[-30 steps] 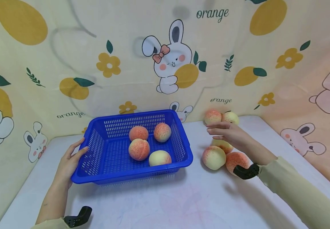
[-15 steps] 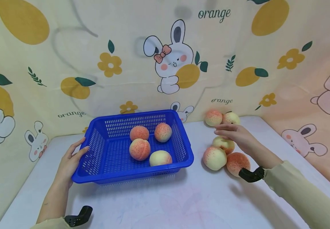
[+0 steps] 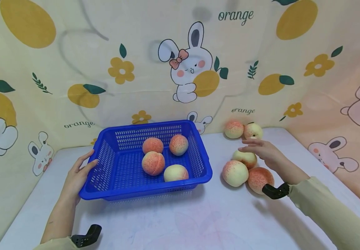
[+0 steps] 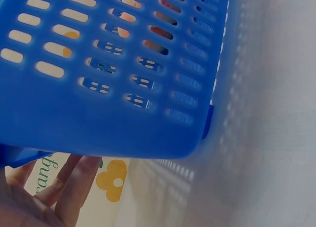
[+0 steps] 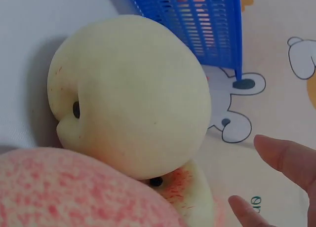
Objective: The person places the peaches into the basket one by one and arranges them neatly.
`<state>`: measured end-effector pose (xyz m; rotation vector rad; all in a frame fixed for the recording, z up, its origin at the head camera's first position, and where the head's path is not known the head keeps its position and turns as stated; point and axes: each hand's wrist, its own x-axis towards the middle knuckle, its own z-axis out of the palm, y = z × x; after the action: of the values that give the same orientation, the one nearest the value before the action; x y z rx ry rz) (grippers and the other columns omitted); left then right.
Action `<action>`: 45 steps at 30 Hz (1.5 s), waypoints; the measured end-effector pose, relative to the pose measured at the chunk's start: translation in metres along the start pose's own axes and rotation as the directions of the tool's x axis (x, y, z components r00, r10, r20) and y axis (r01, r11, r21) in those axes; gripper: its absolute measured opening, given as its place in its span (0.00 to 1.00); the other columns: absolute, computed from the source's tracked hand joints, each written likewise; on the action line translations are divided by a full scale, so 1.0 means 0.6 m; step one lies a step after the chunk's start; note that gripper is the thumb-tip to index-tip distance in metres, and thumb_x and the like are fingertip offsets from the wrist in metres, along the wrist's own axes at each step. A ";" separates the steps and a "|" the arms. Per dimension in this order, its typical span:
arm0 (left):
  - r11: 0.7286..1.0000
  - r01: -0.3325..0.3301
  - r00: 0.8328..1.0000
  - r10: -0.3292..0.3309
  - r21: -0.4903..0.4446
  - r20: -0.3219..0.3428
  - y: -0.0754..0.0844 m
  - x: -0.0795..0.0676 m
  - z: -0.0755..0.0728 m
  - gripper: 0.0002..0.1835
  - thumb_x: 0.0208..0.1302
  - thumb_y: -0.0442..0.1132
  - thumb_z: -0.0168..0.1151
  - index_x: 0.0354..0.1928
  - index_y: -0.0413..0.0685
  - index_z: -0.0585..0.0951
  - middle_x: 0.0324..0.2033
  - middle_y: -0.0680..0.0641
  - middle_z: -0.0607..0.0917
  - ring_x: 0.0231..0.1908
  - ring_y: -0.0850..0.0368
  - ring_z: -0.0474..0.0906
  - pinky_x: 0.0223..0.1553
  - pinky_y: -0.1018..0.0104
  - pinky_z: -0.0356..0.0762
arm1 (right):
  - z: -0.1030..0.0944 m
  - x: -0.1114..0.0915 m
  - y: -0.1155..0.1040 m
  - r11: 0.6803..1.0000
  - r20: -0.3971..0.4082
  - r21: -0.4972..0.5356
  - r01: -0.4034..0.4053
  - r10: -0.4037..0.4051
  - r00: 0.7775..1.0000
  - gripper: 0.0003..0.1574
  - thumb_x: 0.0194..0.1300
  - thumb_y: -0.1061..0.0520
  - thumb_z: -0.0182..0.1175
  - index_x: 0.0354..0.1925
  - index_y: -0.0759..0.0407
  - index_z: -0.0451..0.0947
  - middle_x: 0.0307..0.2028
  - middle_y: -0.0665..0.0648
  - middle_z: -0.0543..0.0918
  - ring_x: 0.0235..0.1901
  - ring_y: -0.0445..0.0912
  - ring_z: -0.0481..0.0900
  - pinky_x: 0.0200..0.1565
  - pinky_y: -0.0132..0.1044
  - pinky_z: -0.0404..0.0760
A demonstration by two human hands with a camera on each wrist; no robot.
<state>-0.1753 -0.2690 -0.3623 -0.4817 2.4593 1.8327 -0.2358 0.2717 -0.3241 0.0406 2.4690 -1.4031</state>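
Note:
My left hand (image 3: 76,177) grips the left rim of a blue plastic basket (image 3: 105,192), thumb and fingers at its edge. The left wrist view shows the slotted basket wall (image 4: 98,123) close up, with the left hand (image 4: 44,202) below its rim. In the basket lie several peaches, among them a pink one (image 3: 153,163) and a paler one (image 3: 175,173). Over the peaches on the right hovers my right hand (image 3: 262,152), fingers extended and holding nothing. Nearest below it are a yellowish peach (image 3: 243,159), a pale peach (image 3: 235,173) and a redder peach (image 3: 260,180).
Farther back on the white table (image 3: 192,222) sit a pinkish peach (image 3: 234,129) and a pale peach (image 3: 253,131), side by side against the backdrop. A cloth printed with rabbits and oranges (image 3: 142,62) rises behind and along the sides.
My right hand has shifted right and slightly nearer, uncovering more of the yellowish peach. My left hand keeps its grip on the basket, and the head view has drifted slightly.

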 end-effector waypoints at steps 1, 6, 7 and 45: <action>1.000 -0.001 1.000 0.001 0.000 0.001 0.000 0.000 0.000 0.36 0.69 0.62 0.45 0.75 0.69 0.48 0.73 0.34 0.51 0.67 0.30 0.58 0.59 0.38 0.65 | -0.001 0.001 0.001 1.000 0.001 -0.009 -0.005 0.005 1.000 0.48 0.64 0.45 0.60 0.72 0.65 0.53 0.72 0.71 0.51 0.71 0.68 0.45 0.64 0.70 0.49; 1.000 -0.002 1.000 0.002 0.005 -0.001 0.000 -0.001 0.000 0.36 0.69 0.62 0.45 0.75 0.68 0.48 0.74 0.35 0.50 0.67 0.29 0.57 0.59 0.37 0.64 | -0.004 0.007 0.009 0.999 0.027 -0.020 -0.034 0.034 0.999 0.50 0.63 0.44 0.61 0.72 0.64 0.52 0.73 0.71 0.48 0.71 0.69 0.43 0.62 0.70 0.51; 1.000 0.000 1.000 0.000 0.007 -0.002 0.000 -0.001 0.000 0.36 0.69 0.62 0.45 0.75 0.68 0.48 0.74 0.35 0.50 0.67 0.29 0.57 0.59 0.37 0.64 | -0.004 0.008 0.011 0.999 0.037 -0.026 -0.047 0.048 0.998 0.50 0.63 0.44 0.61 0.73 0.64 0.51 0.73 0.71 0.47 0.71 0.69 0.42 0.62 0.70 0.52; 1.000 -0.016 1.000 0.016 0.025 -0.013 -0.002 0.000 0.000 0.36 0.69 0.62 0.46 0.75 0.67 0.49 0.73 0.35 0.53 0.66 0.31 0.60 0.57 0.41 0.71 | -0.017 0.013 0.012 0.998 0.081 0.029 -0.051 0.049 0.995 0.54 0.63 0.49 0.62 0.74 0.64 0.43 0.66 0.71 0.58 0.59 0.56 0.67 0.55 0.51 0.77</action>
<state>-0.1751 -0.2692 -0.3635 -0.4762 2.4986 1.8088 -0.2445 0.2832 -0.3273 0.0513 2.3646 -1.3945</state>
